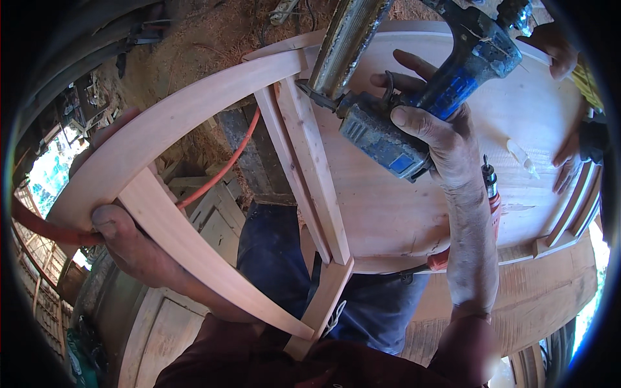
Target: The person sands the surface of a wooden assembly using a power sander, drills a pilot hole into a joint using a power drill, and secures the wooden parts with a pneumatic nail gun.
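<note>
My right hand [446,129] is closed round the handle of a worn blue-and-black nail gun [446,97] with a long silver magazine [349,48]. It holds the tool above a large pale wooden panel [388,213]. My left hand [129,242] grips a curved wooden frame [168,123] where two of its pieces meet. The thumb lies in front, and the fingers are mostly hidden behind the wood. The frame's straight double rails [310,168] cross the panel's left end, and its lower curved piece reaches my body.
An orange hose [226,168] runs behind the frame. On the panel lie a red drill [495,207] and a small whitish bottle [521,158]. Another person's hands [569,161] rest at the panel's right side. A broad wooden plank [517,294] lies below it.
</note>
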### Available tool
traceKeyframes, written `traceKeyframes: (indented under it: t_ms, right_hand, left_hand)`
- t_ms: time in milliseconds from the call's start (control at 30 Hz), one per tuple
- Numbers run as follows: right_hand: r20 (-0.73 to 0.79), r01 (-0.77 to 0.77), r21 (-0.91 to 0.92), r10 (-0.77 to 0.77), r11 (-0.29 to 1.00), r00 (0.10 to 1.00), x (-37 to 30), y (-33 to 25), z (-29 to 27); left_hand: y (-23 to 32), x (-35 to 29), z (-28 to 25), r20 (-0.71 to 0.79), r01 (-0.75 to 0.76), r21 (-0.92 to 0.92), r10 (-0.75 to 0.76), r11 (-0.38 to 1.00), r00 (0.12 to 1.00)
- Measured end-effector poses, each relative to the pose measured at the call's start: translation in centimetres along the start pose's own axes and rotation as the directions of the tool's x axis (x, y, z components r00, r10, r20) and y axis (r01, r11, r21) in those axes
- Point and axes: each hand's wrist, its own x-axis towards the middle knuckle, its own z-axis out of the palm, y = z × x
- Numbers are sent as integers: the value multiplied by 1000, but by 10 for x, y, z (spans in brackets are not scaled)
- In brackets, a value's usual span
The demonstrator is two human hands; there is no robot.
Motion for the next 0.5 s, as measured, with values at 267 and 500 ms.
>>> traceKeyframes:
  t_ms: [267, 500]
  right_hand:
    - [25, 3, -8, -3, 1000, 1000, 3, 2, -4]
    - [29, 11, -45, -10, 999, 1000, 6, 0, -4]
  left_hand:
    - [2, -3, 4, 5, 56, -146, -56, 988, 998]
    - [-1, 0, -12, 20, 11, -135, -8, 991, 1000]
